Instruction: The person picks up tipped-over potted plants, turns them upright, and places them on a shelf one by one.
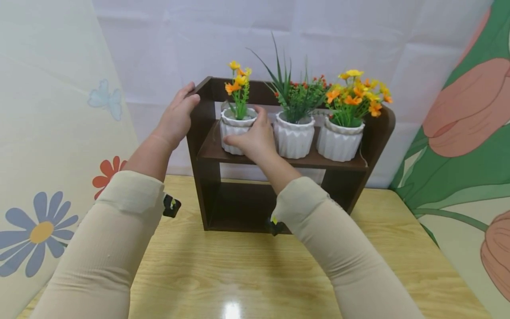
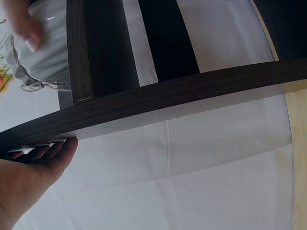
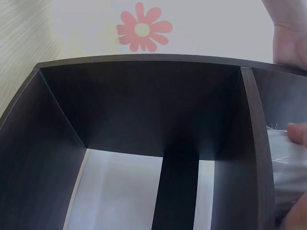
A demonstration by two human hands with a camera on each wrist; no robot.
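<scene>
A dark brown wooden shelf (image 1: 204,190) stands on the table, with three white fluted pots on its upper board. My right hand (image 1: 258,141) grips the leftmost flower pot (image 1: 229,129), thumb at the front and fingers at its right side. Yellow and orange flowers (image 1: 239,84) rise from that pot. Against the outside of the shelf's left side panel (image 2: 158,98) rests my left hand (image 1: 176,117), its fingers extended near the top edge. Twine (image 2: 41,85) is tied round the pot in the left wrist view. In the right wrist view the gripped pot (image 3: 288,165) is partly cut off.
A pot with green leaves and red berries (image 1: 295,138) stands in the middle. Right of it is another pot of yellow and orange flowers (image 1: 340,142). A white cloth (image 1: 255,31) hangs behind the shelf. The wood-grain table (image 1: 207,270) extends in front.
</scene>
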